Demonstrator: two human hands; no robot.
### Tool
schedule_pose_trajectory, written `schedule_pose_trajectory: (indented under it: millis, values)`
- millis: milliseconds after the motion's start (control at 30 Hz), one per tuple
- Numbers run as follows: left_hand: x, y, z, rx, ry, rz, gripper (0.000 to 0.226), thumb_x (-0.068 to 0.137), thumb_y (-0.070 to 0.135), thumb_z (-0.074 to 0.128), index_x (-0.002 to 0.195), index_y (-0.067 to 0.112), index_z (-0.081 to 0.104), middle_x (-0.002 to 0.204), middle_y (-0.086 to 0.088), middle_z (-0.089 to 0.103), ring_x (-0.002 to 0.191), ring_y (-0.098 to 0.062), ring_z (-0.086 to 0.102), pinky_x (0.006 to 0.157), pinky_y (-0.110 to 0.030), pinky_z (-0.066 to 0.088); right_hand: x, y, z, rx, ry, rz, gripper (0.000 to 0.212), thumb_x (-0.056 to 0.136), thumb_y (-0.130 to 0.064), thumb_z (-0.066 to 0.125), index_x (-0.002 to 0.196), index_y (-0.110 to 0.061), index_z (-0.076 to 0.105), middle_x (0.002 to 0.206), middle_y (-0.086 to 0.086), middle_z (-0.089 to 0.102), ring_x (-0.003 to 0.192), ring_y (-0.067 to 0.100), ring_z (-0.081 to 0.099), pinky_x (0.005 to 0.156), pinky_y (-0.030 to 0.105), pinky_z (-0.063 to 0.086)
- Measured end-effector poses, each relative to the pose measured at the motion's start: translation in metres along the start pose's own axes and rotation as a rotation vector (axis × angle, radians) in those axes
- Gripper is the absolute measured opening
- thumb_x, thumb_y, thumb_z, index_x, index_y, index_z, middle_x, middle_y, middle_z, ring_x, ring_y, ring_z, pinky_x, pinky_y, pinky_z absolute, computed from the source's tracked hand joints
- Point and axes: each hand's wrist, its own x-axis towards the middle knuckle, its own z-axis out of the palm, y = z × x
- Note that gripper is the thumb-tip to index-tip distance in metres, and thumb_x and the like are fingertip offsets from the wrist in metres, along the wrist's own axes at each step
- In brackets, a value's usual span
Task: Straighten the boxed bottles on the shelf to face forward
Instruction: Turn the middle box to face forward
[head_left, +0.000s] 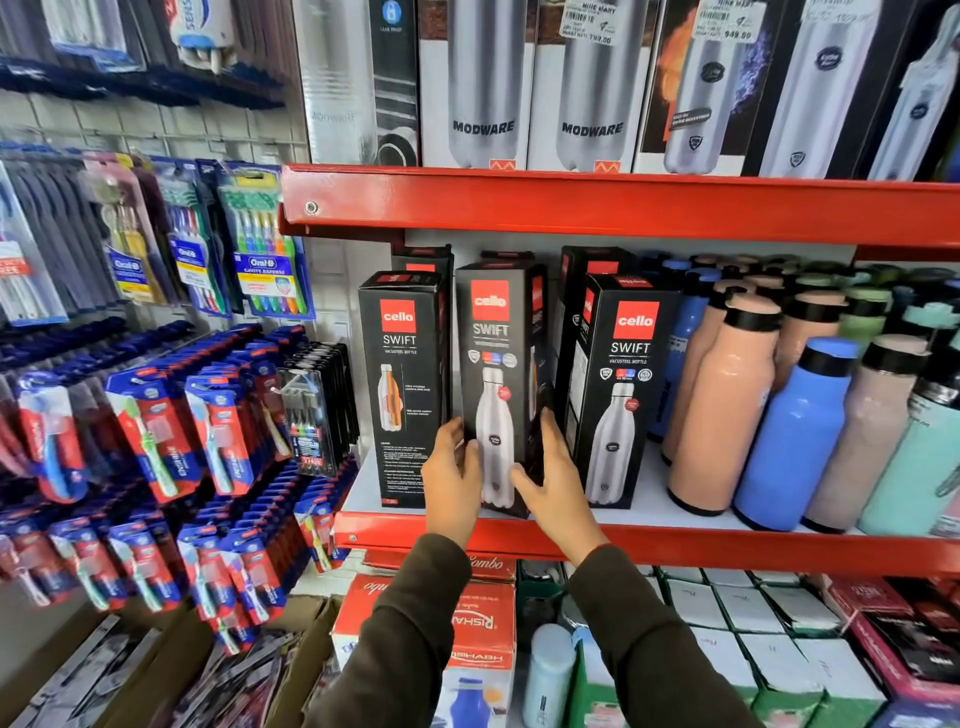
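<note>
Three black boxed bottles stand in the front row on the white shelf (649, 506) with a red edge. The middle box (496, 353) shows a steel bottle picture and is turned slightly. My left hand (452, 478) grips its lower left edge and my right hand (553, 467) grips its lower right side. The left box (402, 384) shows a side panel with small text. The right box (621, 395) faces forward, angled a little. More black boxes (587, 262) stand behind them, partly hidden.
Loose peach, blue, pink and mint bottles (795, 431) crowd the shelf to the right. Tall boxed steel bottles (587, 88) fill the shelf above. Toothbrush packs (208, 415) hang on the left wall. Boxes (478, 623) sit on the shelf below.
</note>
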Motion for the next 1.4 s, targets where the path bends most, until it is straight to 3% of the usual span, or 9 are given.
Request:
schedule_pose_trajectory:
  millis: [167, 333, 567, 733, 867, 1000, 1133, 1233, 1400]
  values:
    - [-0.003, 0.002, 0.003, -0.025, 0.014, 0.02, 0.032, 0.097, 0.005, 0.058, 0.129, 0.007, 0.055, 0.117, -0.001, 0.064, 0.105, -0.003, 0.062, 0.088, 0.001, 0.044, 0.002, 0.003, 0.0, -0.048, -0.034, 0.009, 0.072, 0.099, -0.009, 0.048, 0.158, -0.017, 0.008, 0.163, 0.006, 0.025, 0.149, 0.018, 0.026, 0.121, 0.033, 0.024]
    - [-0.004, 0.001, 0.008, -0.022, 0.043, -0.01, 0.031, 0.096, 0.001, 0.058, 0.126, 0.004, 0.056, 0.11, 0.001, 0.062, 0.104, -0.009, 0.062, 0.083, 0.003, 0.044, 0.006, 0.007, 0.001, -0.076, -0.02, 0.024, 0.069, 0.1, -0.007, 0.046, 0.158, -0.019, 0.009, 0.161, 0.008, 0.028, 0.149, 0.02, 0.029, 0.12, 0.031, 0.024]
    - [-0.011, 0.001, 0.011, -0.02, 0.037, -0.03, 0.031, 0.096, 0.002, 0.058, 0.125, 0.012, 0.056, 0.111, 0.006, 0.063, 0.101, 0.005, 0.06, 0.084, 0.002, 0.044, 0.007, 0.014, 0.003, -0.057, -0.008, 0.053, 0.071, 0.099, -0.002, 0.046, 0.157, -0.022, 0.011, 0.157, 0.006, 0.036, 0.142, 0.016, 0.039, 0.11, 0.017, 0.026]
    - [-0.013, 0.001, 0.012, -0.007, 0.039, -0.009, 0.032, 0.097, 0.004, 0.057, 0.126, 0.016, 0.055, 0.113, 0.009, 0.062, 0.102, 0.014, 0.057, 0.085, 0.002, 0.043, 0.007, 0.019, 0.006, -0.034, 0.007, 0.06, 0.07, 0.099, -0.003, 0.046, 0.157, -0.024, 0.013, 0.156, 0.005, 0.039, 0.14, 0.014, 0.041, 0.109, 0.018, 0.027]
    - [-0.014, 0.001, 0.013, -0.015, 0.038, -0.004, 0.031, 0.097, 0.005, 0.056, 0.126, 0.014, 0.054, 0.115, 0.008, 0.061, 0.109, -0.004, 0.061, 0.091, -0.006, 0.044, 0.007, 0.02, 0.009, -0.034, 0.025, 0.07, 0.069, 0.1, -0.004, 0.046, 0.157, -0.023, 0.013, 0.157, 0.006, 0.037, 0.142, 0.014, 0.037, 0.109, 0.018, 0.024]
    - [-0.015, 0.002, 0.012, -0.013, 0.031, -0.005, 0.031, 0.097, 0.006, 0.056, 0.127, 0.016, 0.054, 0.115, 0.009, 0.061, 0.114, -0.009, 0.063, 0.096, -0.017, 0.047, 0.002, 0.019, 0.008, -0.042, 0.076, 0.04, 0.064, 0.099, -0.007, 0.048, 0.155, -0.023, 0.021, 0.153, 0.002, 0.041, 0.131, -0.001, 0.036, 0.106, 0.012, 0.025]
    - [-0.021, 0.004, 0.009, 0.0, 0.02, 0.022, 0.034, 0.098, 0.007, 0.057, 0.13, 0.018, 0.055, 0.117, 0.011, 0.062, 0.113, -0.009, 0.063, 0.101, -0.026, 0.05, -0.01, 0.019, 0.008, -0.023, 0.22, 0.022, 0.047, 0.097, -0.01, 0.054, 0.14, -0.023, 0.041, 0.135, 0.003, 0.056, 0.122, 0.011, 0.053, 0.103, 0.024, 0.042]
    - [-0.029, 0.004, 0.004, -0.002, 0.038, 0.062, 0.035, 0.097, 0.009, 0.058, 0.13, 0.021, 0.055, 0.122, 0.012, 0.061, 0.116, -0.005, 0.062, 0.105, -0.031, 0.051, -0.02, 0.016, 0.009, 0.007, 0.348, -0.027, 0.035, 0.093, -0.007, 0.06, 0.123, -0.023, 0.05, 0.114, -0.002, 0.057, 0.099, 0.011, 0.058, 0.088, 0.035, 0.054]
    - [-0.036, 0.007, -0.009, 0.052, 0.105, 0.205, 0.028, 0.097, 0.012, 0.056, 0.123, 0.023, 0.059, 0.115, 0.007, 0.061, 0.107, -0.011, 0.06, 0.095, -0.043, 0.054, -0.027, 0.003, 0.015, 0.052, 0.419, -0.127, 0.028, 0.09, -0.007, 0.062, 0.112, -0.022, 0.054, 0.099, -0.005, 0.053, 0.082, 0.012, 0.056, 0.072, 0.028, 0.052]
